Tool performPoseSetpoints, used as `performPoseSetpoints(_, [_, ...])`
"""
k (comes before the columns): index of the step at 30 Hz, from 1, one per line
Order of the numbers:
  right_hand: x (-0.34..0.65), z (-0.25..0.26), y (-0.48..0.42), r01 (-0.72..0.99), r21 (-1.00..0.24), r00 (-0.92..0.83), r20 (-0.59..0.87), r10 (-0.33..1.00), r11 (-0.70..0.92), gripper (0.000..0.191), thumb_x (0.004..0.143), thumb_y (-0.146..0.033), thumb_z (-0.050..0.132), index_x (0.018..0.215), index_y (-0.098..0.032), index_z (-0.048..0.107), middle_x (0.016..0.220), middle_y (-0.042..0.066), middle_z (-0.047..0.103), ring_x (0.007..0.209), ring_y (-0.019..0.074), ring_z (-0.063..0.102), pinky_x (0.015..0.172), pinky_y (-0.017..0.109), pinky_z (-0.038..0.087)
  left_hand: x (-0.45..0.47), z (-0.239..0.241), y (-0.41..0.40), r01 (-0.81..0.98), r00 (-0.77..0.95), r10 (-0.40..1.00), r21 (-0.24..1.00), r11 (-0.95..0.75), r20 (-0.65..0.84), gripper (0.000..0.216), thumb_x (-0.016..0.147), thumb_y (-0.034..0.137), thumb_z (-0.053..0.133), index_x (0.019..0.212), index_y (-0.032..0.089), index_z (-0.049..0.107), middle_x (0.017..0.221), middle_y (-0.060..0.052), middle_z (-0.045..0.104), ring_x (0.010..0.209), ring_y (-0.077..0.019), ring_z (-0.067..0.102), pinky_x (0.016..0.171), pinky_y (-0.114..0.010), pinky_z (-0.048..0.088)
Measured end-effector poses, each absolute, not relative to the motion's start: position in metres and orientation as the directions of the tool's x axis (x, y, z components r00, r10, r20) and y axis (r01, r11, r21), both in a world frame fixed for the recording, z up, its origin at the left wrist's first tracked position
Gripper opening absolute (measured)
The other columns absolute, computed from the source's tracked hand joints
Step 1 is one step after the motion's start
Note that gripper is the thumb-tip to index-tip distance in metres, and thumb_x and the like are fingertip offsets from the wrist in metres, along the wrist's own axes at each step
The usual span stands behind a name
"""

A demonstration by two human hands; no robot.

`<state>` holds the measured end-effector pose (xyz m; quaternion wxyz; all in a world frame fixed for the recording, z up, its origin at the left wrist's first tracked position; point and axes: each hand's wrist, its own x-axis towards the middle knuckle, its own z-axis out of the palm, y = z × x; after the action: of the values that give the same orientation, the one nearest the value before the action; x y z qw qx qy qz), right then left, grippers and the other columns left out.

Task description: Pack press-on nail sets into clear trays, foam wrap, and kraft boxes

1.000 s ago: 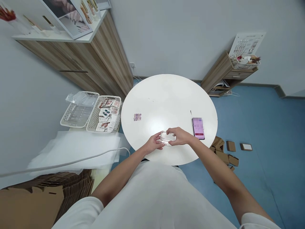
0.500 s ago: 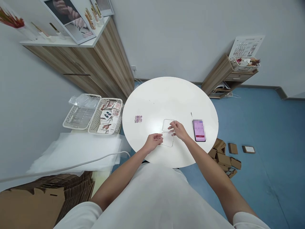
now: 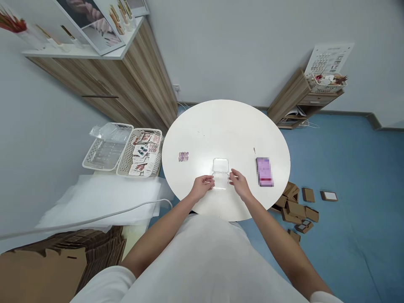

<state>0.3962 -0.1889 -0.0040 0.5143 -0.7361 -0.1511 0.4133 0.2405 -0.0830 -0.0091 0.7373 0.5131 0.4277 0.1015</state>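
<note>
A clear plastic box [image 3: 220, 181] lies opened out flat on the round white table [image 3: 227, 126], its hinged lid [image 3: 220, 165] on the far side. At the box's left edge my left hand [image 3: 203, 186] has its thumb and fingers closed on the rim. My right hand [image 3: 239, 183] is close beside the right edge, fingers apart and curled; whether a fingertip touches the plastic is hard to tell. Further left on the table sits a small set of purple-pink false nails [image 3: 183, 157].
On the table's right are a phone [image 3: 264, 172] with a purple screen and a small thin dark item [image 3: 254, 150]. Baskets to the left hold clear plastic boxes [image 3: 109, 153] and nail packs [image 3: 143, 153]. Brown cardboard boxes [image 3: 295, 209] lie on the floor at right.
My right hand has come off the lid and moved slightly right and toward me. The opened box now lies straighter, and my left hand stays at its left edge.
</note>
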Motion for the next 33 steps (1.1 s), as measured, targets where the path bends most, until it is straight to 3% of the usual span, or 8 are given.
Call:
performPoseSetpoints(5, [0.373, -0.017, -0.205, -0.044, -0.882, 0.565, -0.410, 0.716, -0.470, 0.044, 0.075, -0.036, 0.047, 0.117, -0.025, 0.050, 0.110, 0.005, 0.050, 0.085, 0.0152, 0.054, 0.077, 0.034, 0.047, 0.243, -0.021, -0.084, 0.324, 0.586, 0.608, 0.843, 0.430, -0.536, 0.038, 0.064, 0.022, 0.069, 0.099, 0.016, 0.058, 0.089, -0.007, 0.062, 0.073, -0.0123, 0.060, 0.070, -0.030, 0.051])
performPoseSetpoints(16, [0.387, -0.046, -0.197, 0.157, -0.788, 0.574, -0.418, 0.704, -0.596, 0.044, 0.069, -0.025, 0.048, 0.113, -0.021, 0.051, 0.094, 0.004, 0.045, 0.081, 0.0152, 0.050, 0.075, 0.030, 0.043, 0.260, -0.079, -0.082, 0.419, 0.583, 0.634, 0.857, 0.301, -0.508, 0.038, 0.068, 0.020, 0.064, 0.106, 0.016, 0.056, 0.091, -0.006, 0.061, 0.068, -0.0104, 0.060, 0.070, -0.028, 0.050])
performPoseSetpoints(22, [0.388, -0.060, -0.199, 0.181, -0.755, 0.576, -0.438, 0.690, -0.631, 0.049, 0.068, -0.024, 0.048, 0.116, -0.018, 0.045, 0.092, 0.005, 0.043, 0.077, 0.0155, 0.047, 0.076, 0.029, 0.042, 0.264, -0.086, -0.086, 0.564, 0.553, 0.658, 0.811, 0.156, -0.511, 0.039, 0.070, 0.019, 0.061, 0.108, 0.017, 0.057, 0.099, -0.008, 0.060, 0.076, -0.0122, 0.058, 0.076, -0.029, 0.048])
performPoseSetpoints(29, [0.389, -0.065, -0.197, 0.180, -0.732, 0.553, -0.477, 0.683, -0.657, 0.017, 0.064, -0.025, 0.049, 0.080, -0.020, 0.047, 0.080, 0.002, 0.041, 0.074, 0.0157, 0.044, 0.070, 0.029, 0.042, 0.269, -0.079, -0.087, 0.618, 0.581, 0.654, 0.786, 0.032, -0.484, 0.037, 0.070, 0.021, 0.058, 0.108, 0.017, 0.057, 0.092, -0.004, 0.058, 0.074, -0.0115, 0.055, 0.078, -0.027, 0.044])
performPoseSetpoints(33, [0.388, -0.064, -0.193, 0.175, -0.732, 0.561, -0.476, 0.677, -0.659, 0.015, 0.063, -0.025, 0.048, 0.075, -0.020, 0.042, 0.080, 0.002, 0.040, 0.074, 0.0149, 0.044, 0.070, 0.028, 0.041, 0.271, -0.074, -0.087, 0.632, 0.606, 0.644, 0.774, -0.035, -0.467, 0.031, 0.069, 0.023, 0.056, 0.100, 0.018, 0.060, 0.090, -0.002, 0.057, 0.071, -0.0112, 0.053, 0.074, -0.025, 0.043])
